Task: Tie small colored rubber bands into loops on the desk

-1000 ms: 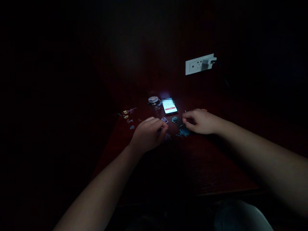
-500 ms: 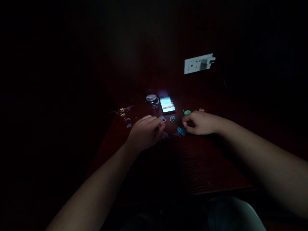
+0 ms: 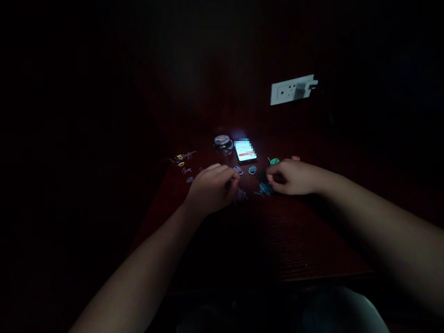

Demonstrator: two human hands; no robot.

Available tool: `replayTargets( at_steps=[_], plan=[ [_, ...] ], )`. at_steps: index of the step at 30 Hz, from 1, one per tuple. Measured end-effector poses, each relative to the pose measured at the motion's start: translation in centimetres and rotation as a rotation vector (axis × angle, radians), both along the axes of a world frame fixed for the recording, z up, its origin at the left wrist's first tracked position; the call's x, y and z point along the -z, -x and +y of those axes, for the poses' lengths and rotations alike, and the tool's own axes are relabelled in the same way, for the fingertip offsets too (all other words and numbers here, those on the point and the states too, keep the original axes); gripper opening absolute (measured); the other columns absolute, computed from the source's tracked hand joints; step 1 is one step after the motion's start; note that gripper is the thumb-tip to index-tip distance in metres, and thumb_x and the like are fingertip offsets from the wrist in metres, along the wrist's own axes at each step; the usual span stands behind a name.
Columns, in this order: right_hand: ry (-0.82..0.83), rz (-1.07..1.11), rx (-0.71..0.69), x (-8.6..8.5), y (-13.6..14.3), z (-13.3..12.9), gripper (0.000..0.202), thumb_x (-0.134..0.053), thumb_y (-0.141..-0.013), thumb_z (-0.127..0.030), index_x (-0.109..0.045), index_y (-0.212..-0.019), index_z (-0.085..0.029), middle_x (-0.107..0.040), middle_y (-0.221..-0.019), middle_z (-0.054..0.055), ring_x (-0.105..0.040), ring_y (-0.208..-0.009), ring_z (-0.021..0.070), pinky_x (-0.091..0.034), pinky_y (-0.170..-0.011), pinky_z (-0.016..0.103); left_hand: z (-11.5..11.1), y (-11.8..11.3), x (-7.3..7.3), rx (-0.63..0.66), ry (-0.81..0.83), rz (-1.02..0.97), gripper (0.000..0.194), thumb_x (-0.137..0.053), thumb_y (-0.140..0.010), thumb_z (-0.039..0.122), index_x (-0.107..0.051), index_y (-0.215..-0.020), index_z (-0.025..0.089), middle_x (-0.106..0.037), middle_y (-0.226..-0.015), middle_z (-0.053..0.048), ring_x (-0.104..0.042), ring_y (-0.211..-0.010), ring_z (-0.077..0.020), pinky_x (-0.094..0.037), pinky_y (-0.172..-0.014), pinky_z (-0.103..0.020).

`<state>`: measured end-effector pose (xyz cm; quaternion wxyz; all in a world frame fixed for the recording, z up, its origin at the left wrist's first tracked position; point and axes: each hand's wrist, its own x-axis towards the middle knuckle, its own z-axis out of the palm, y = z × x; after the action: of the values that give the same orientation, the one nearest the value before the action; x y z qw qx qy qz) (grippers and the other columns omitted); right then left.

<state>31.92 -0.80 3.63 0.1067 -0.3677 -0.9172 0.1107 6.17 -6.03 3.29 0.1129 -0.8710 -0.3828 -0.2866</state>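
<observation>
My left hand point(image 3: 215, 188) is closed in a pinch over the dark red table, beside a purple pile of small bands point(image 3: 241, 194) and a cluster of purple rings point(image 3: 238, 170). Whatever its fingertips hold is too small and dim to make out. My right hand point(image 3: 289, 177), also pinched closed, is beside a blue pile of small bands point(image 3: 265, 188); I cannot tell what is between its fingers. Light blue rings point(image 3: 252, 170) lie between the hands. Just beyond my right hand are green rings point(image 3: 274, 161) and an orange ring point(image 3: 295, 158).
A lit phone point(image 3: 245, 151) lies at the back beside a lidded clear jar point(image 3: 222, 144). Yellow rings point(image 3: 181, 164) and purple bits are scattered at the left. A wall socket point(image 3: 293, 89) with a plug is above the table point(image 3: 291, 249). The surroundings are very dark.
The whole view has shifted slightly, so things appear a little further right. Both hands keep nearly the same pinched pose and place; nothing else has visibly moved.
</observation>
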Motion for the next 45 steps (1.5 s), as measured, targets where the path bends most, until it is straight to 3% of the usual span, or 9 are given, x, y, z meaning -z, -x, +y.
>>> replayTargets(
  at_steps=[6, 10, 13, 15, 18, 24, 32, 45],
  plan=[
    [0.067, -0.055, -0.022, 0.3, 0.2, -0.1, 0.007, -0.057, -0.076, -0.024, -0.060, -0.071, -0.020, -0.059, -0.061, -0.002, -0.051, -0.054, 0.0126, -0.033, -0.055, 0.027, 0.5, 0.8, -0.7, -0.034, -0.012, -0.010, 0.014, -0.051, -0.087, 0.022, -0.064, -0.087, 0.019, -0.068, -0.084, -0.003, -0.058, -0.078, -0.0172, -0.046, -0.076, -0.032],
    [0.013, -0.075, 0.014, 0.2, 0.0, 0.0, 0.008, -0.056, -0.077, -0.027, -0.059, -0.071, -0.021, -0.060, -0.062, -0.001, -0.053, -0.056, 0.0144, -0.032, -0.056, 0.028, 2.0, 5.1, -2.0, -0.327, -0.046, -0.081, 0.017, -0.050, -0.084, 0.017, -0.066, -0.091, 0.020, -0.070, -0.091, -0.004, -0.062, -0.086, -0.0196, -0.047, -0.081, -0.034],
    [-0.014, -0.091, 0.036, 0.5, -0.3, 0.6, 0.015, -0.050, -0.083, -0.029, -0.057, -0.072, -0.022, -0.059, -0.060, 0.000, -0.053, -0.054, 0.0152, -0.031, -0.056, 0.030, 2.9, 9.7, -2.0, -0.637, 0.220, -0.073, 0.017, -0.051, -0.085, 0.019, -0.066, -0.092, 0.019, -0.071, -0.097, -0.008, -0.063, -0.084, -0.0201, -0.047, -0.077, -0.032],
    [-0.030, -0.092, 0.054, 0.8, -0.4, 1.0, 0.014, -0.050, -0.083, -0.031, -0.056, -0.075, -0.022, -0.060, -0.061, 0.001, -0.054, -0.055, 0.0169, -0.032, -0.056, 0.031, 3.3, 12.1, -1.3, -0.737, 0.445, -0.035, 0.015, -0.055, -0.081, 0.017, -0.068, -0.088, 0.019, -0.072, -0.092, -0.008, -0.064, -0.078, -0.0187, -0.047, -0.073, -0.029],
    [-0.025, -0.071, 0.080, 1.0, -0.3, 1.4, 0.015, -0.049, -0.083, -0.034, -0.057, -0.077, -0.022, -0.062, -0.066, 0.003, -0.057, -0.058, 0.0192, -0.034, -0.057, 0.032, 4.0, 13.7, 0.3, -0.755, 0.540, -0.033, 0.014, -0.060, -0.075, 0.014, -0.070, -0.083, 0.020, -0.074, -0.088, -0.005, -0.065, -0.075, -0.0163, -0.047, -0.069, -0.025],
    [-0.010, -0.023, 0.076, 0.8, 0.1, 1.0, 0.017, -0.045, -0.085, -0.032, -0.056, -0.077, -0.021, -0.065, -0.067, 0.006, -0.057, -0.058, 0.0201, -0.037, -0.060, 0.034, 5.1, 13.6, 2.0, -0.730, 0.579, -0.055, 0.013, -0.067, -0.074, 0.028, -0.069, -0.085, 0.022, -0.073, -0.086, -0.002, -0.064, -0.075, -0.0156, -0.046, -0.068, -0.023],
    [-0.026, 0.044, 0.048, 0.5, 0.5, 0.4, 0.017, -0.045, -0.087, -0.030, -0.056, -0.077, -0.021, -0.066, -0.070, 0.007, -0.058, -0.061, 0.0197, -0.038, -0.060, 0.032, 6.2, 13.4, 2.7, -0.731, 0.553, -0.050, 0.011, -0.060, -0.078, 0.027, -0.069, -0.081, 0.021, -0.073, -0.088, -0.004, -0.064, -0.076, -0.0167, -0.046, -0.069, -0.024],
    [-0.042, 0.099, 0.028, 0.6, 0.5, 0.1, 0.014, -0.048, -0.087, -0.025, -0.058, -0.078, -0.021, -0.065, -0.070, 0.006, -0.060, -0.062, 0.0200, -0.038, -0.061, 0.032, 6.4, 13.2, 2.4, -0.695, 0.518, -0.085, 0.011, -0.058, -0.078, 0.025, -0.067, -0.081, 0.021, -0.073, -0.086, -0.003, -0.063, -0.074, -0.0158, -0.044, -0.066, -0.023]
  ],
)
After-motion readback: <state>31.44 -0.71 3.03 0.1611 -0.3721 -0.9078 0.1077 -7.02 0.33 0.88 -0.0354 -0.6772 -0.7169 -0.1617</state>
